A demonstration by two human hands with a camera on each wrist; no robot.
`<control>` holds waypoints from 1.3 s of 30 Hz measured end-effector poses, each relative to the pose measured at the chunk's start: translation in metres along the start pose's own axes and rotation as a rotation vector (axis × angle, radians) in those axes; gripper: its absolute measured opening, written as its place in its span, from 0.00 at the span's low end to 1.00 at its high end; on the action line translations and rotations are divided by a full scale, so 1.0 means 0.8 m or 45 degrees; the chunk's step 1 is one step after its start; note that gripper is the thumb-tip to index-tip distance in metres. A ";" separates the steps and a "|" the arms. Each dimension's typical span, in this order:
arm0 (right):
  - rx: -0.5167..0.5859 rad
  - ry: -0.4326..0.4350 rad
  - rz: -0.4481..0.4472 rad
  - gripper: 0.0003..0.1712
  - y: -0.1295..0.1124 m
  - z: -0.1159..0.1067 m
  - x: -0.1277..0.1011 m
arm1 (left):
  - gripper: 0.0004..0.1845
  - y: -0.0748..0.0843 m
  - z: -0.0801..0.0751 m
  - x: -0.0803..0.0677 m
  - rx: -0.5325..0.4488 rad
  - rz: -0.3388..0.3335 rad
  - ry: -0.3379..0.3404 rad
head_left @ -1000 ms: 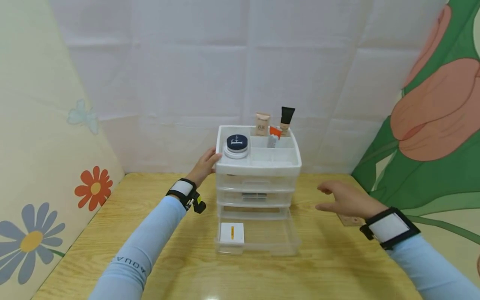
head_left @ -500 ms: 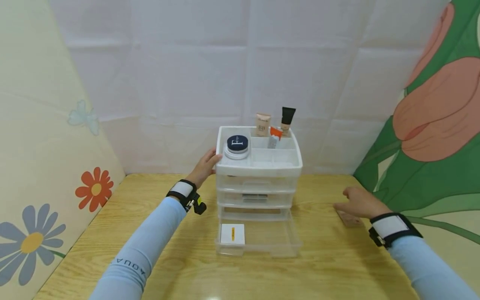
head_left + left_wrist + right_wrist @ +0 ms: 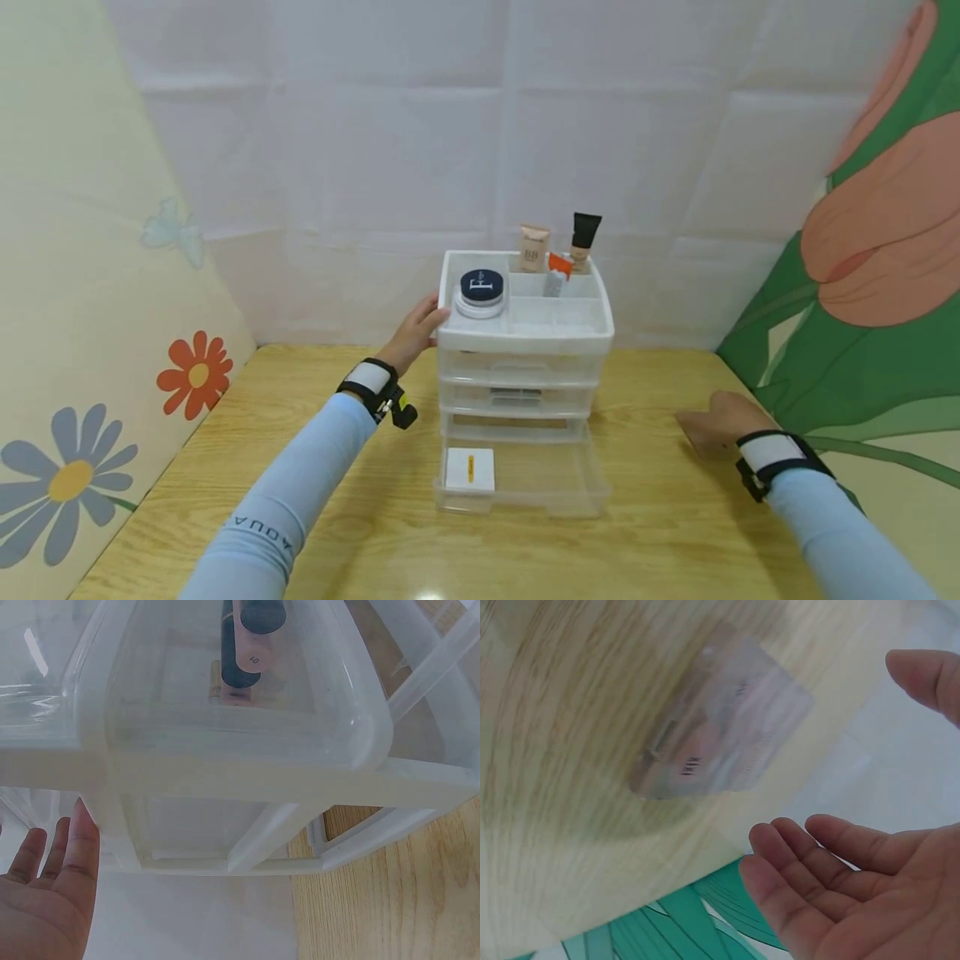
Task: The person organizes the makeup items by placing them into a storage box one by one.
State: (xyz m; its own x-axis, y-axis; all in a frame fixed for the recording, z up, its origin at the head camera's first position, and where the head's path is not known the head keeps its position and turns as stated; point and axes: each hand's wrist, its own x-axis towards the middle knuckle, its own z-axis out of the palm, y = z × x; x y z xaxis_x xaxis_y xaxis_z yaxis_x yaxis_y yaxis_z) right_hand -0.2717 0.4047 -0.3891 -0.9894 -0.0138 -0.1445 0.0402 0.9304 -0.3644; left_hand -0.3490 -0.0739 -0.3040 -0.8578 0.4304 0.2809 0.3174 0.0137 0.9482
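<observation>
My left hand [image 3: 411,337] rests against the left side of a white plastic drawer organizer [image 3: 525,342]. In the left wrist view its fingers lie extended along the frame. The bottom drawer [image 3: 547,502] is pulled out, with a white square box [image 3: 471,468] at its left. On the right, my right hand [image 3: 726,419] hovers close to a flat pinkish cosmetic case [image 3: 724,727] on the table. Its thumb and fingers are spread apart in the right wrist view, holding nothing. From the head view, that hand mostly hides the case.
Atop the organizer sit a dark-lidded jar [image 3: 482,287], a BB cream tube [image 3: 534,250], a black-capped tube [image 3: 585,237] and a small orange-ended tube [image 3: 558,273]. Pink and dark items [image 3: 251,645] show inside a closed drawer. A flowered panel [image 3: 885,250] borders the table's right side.
My right hand has moved right and slightly down from beside the organizer to the cosmetic case. The left hand stays on the organizer. The head view has shifted slightly.
</observation>
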 end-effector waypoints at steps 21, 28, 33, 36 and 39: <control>-0.016 -0.008 0.063 0.47 0.026 0.023 0.020 | 0.29 -0.004 0.000 0.003 0.002 0.024 -0.013; -0.067 0.025 0.055 0.45 0.023 0.023 0.024 | 0.28 0.013 0.004 -0.007 0.023 0.017 -0.014; -0.073 0.008 0.061 0.43 0.021 0.023 0.026 | 0.28 0.000 -0.001 0.000 0.000 0.008 0.006; -0.059 -0.002 0.065 0.42 0.021 0.023 0.027 | 0.28 -0.010 -0.004 0.006 -0.002 0.013 0.015; -0.043 -0.008 0.082 0.41 0.020 0.024 0.028 | 0.29 -0.014 -0.004 0.008 0.002 0.026 0.019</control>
State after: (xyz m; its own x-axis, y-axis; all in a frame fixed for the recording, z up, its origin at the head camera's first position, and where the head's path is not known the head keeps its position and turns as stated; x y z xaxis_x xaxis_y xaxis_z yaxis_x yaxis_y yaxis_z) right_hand -0.2908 0.4122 -0.4154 -0.9841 0.0441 -0.1723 0.0987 0.9412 -0.3232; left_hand -0.3594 -0.0739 -0.3121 -0.8570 0.4173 0.3025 0.3357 0.0065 0.9420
